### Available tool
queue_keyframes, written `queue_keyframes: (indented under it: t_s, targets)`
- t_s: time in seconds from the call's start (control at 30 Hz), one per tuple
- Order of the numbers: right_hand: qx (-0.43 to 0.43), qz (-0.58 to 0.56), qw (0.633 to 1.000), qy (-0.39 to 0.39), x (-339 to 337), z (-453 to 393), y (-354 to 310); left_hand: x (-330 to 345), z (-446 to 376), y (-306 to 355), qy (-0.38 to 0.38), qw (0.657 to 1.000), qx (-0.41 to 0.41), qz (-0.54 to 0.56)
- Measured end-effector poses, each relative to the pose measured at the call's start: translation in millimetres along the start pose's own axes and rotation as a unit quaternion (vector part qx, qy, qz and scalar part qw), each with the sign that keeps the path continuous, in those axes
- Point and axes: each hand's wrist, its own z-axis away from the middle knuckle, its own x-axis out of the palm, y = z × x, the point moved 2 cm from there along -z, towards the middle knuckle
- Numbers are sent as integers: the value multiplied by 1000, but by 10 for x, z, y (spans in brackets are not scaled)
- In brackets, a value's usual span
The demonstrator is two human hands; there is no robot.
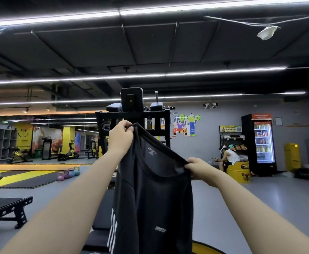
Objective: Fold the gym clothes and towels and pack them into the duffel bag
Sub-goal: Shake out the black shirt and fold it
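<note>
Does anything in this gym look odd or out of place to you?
One thing: a white dish-shaped object dangles from a sagging cable under the ceiling, upper right, tilted as if it has come loose. The black shirt held up by the left hand and right hand looks undamaged.

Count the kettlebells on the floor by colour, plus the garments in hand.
Purple kettlebells: 2
Teal kettlebells: 2
Black shirt, gripped at the neckline by the left hand and right hand: 1
Total: 5
</note>
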Motion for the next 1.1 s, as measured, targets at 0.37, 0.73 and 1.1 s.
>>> queue_keyframes:
  t_s: [0.37,0.73,1.1]
  targets:
    - [-76,34,987,-134,-234,114,-126,-177,-33,-400,-5,995,-48,-91]
    - [-67,180,981,29,-531,91,-225,-179,-9,-529,-98,984,1,-149]
    - [-30,23,990,137,-799,189,-9,-125,211,-399,-287,955,38,-65]
